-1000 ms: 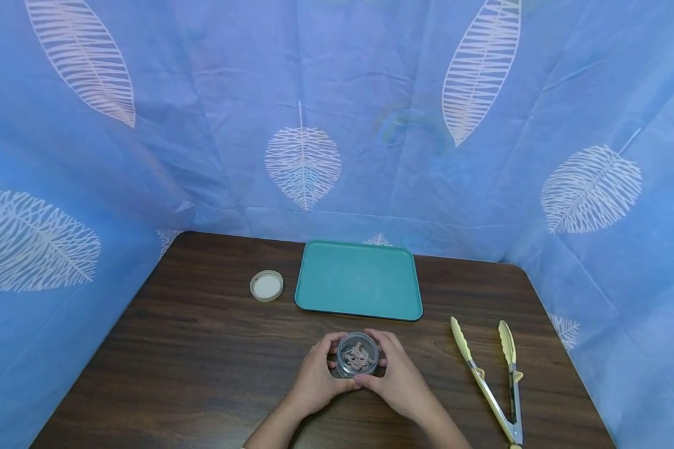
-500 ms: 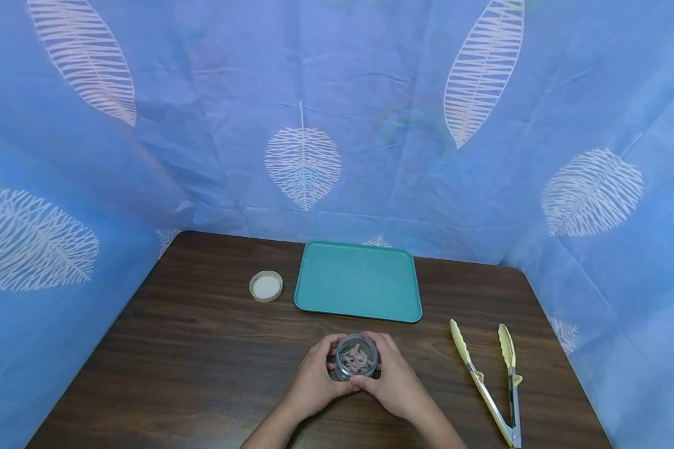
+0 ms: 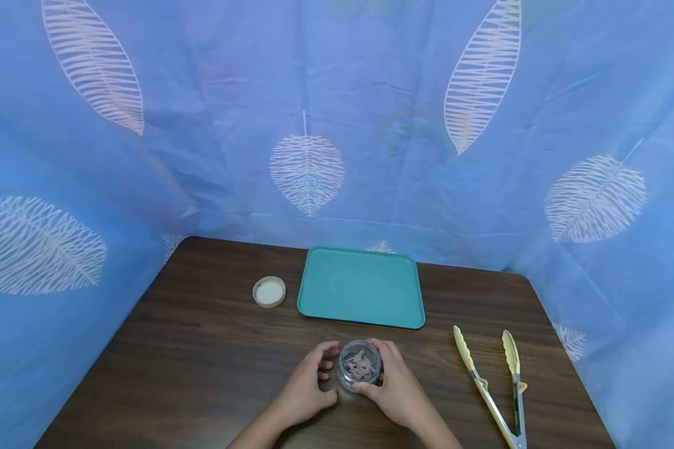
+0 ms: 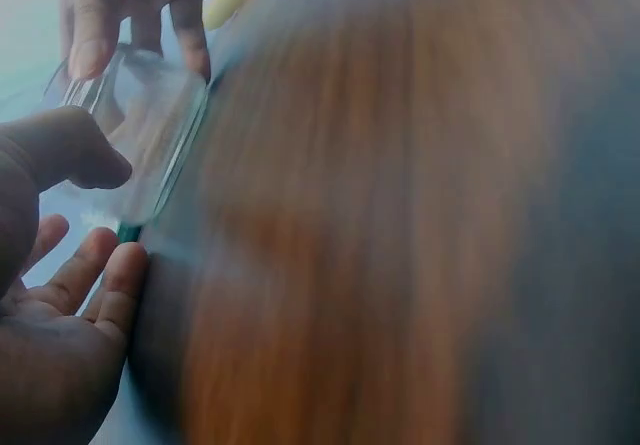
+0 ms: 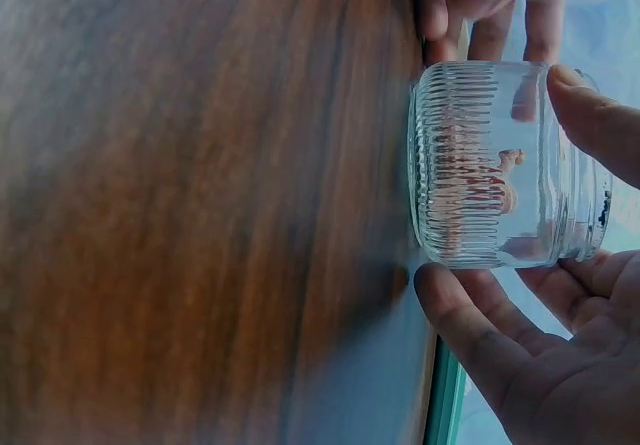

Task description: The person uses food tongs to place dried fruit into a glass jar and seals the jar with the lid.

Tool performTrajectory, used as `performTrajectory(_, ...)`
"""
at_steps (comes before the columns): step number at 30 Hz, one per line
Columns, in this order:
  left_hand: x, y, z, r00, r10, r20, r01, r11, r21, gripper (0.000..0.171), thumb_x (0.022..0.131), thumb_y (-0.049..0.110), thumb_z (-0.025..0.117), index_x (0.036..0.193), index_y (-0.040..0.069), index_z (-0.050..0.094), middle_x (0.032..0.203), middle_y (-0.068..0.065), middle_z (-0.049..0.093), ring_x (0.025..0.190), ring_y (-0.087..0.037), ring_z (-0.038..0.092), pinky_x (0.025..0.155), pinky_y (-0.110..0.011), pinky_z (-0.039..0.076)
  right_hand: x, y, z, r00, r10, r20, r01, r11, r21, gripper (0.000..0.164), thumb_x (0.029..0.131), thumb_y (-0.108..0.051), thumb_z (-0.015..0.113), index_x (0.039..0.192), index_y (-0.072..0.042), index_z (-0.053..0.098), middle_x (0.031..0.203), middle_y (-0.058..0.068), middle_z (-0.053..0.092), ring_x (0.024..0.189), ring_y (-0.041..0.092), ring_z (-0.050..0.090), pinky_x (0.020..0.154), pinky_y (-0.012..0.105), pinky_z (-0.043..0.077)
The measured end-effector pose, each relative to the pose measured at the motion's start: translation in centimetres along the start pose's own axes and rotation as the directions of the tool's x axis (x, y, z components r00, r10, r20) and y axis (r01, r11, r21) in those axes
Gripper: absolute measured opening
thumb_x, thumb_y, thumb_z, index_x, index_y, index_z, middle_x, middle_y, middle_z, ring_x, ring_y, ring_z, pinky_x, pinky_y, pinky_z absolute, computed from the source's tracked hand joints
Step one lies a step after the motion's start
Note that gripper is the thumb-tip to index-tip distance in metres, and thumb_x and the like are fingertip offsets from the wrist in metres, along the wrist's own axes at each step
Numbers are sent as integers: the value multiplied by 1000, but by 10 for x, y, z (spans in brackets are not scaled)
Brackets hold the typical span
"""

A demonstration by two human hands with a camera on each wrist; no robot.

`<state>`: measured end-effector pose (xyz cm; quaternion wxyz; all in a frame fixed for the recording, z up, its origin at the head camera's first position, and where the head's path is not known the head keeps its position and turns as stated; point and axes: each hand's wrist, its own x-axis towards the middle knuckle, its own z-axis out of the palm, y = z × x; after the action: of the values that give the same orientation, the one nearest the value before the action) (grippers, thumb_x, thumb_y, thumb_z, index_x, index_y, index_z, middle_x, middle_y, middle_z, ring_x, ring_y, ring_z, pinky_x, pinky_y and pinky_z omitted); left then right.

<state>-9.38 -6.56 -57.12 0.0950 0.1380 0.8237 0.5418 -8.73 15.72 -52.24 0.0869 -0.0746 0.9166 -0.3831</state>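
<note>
An uncapped ribbed glass jar (image 3: 361,369) with small pinkish-brown pieces (image 3: 359,364) inside stands upright at the front middle of the table. My right hand (image 3: 400,391) grips its right side, thumb near the rim in front and fingers behind. To the left, my left hand (image 3: 302,388) is spread beside the jar with a gap between palm and glass, its fingers loosely bent and holding nothing. In the right wrist view, the jar (image 5: 490,165) shows its ribbed lower wall, with the right thumb and fingers (image 5: 470,315) around it.
A teal tray (image 3: 362,287) lies at the back middle of the dark wood table (image 3: 174,349). A round lid (image 3: 269,292) rests inside-up to the tray's left. Spread yellow-tipped tongs (image 3: 491,393) lie at the right. A blue leaf-print cloth (image 3: 230,168) hangs behind.
My left hand has come away from the jar toward the left and front. The right hand still holds the jar. The head view has shifted slightly.
</note>
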Motion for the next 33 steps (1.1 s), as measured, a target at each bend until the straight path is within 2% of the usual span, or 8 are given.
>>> performTrajectory(4,-8,-3,-13,999,-12,-49,14,999,41,72,85,-1,82,150,10,52,145,-11,64,116,-22,66,92,-26,59,-1,1,1,1000,-2,-13,2,1000,-10,87,84,-32,95,155,-10,51,147,9,58,136,32,63,103,52,58)
performTrajectory(9,-15,-6,-37,991,-44,-124,58,992,115,58,87,2,85,137,8,56,131,-7,69,108,-18,70,91,-27,59,-2,1,2,1000,0,17,0,1000,1,88,86,-35,93,157,-10,48,148,9,56,136,33,62,104,56,57)
performTrajectory(14,-16,-13,-62,967,-138,-216,160,983,87,52,92,11,87,134,7,56,123,-7,66,108,-16,66,94,-34,58,-3,2,0,999,-9,45,9,1000,7,88,89,-36,91,159,-11,44,150,11,54,137,36,62,103,60,57)
performTrajectory(17,-12,-18,-74,948,-167,-269,196,977,83,52,95,16,85,135,4,53,125,-12,65,113,-20,65,100,-41,57,-3,2,-1,999,-16,45,16,1000,7,88,90,-35,90,160,-9,43,151,12,53,138,37,61,105,61,56)
performTrajectory(25,-3,-23,-98,912,-179,-369,245,960,138,56,99,19,81,138,-1,46,136,-22,57,121,-33,60,108,-51,52,-5,3,-3,999,-26,43,24,999,25,88,91,-34,90,161,-8,42,151,13,53,137,37,62,104,61,56)
performTrajectory(28,2,-26,-107,905,-182,-385,261,951,163,61,99,22,81,140,-2,43,140,-24,51,124,-35,56,108,-52,51,-6,3,-3,999,-24,41,23,999,38,88,90,-33,90,161,-9,43,150,12,53,136,37,62,105,61,56)
performTrajectory(33,17,-32,-124,902,-190,-388,274,946,175,78,97,27,83,150,-6,36,147,-29,43,133,-43,49,110,-58,49,-6,4,-4,999,-31,22,30,999,35,88,90,-32,91,160,-8,43,149,12,54,137,37,61,106,61,55)
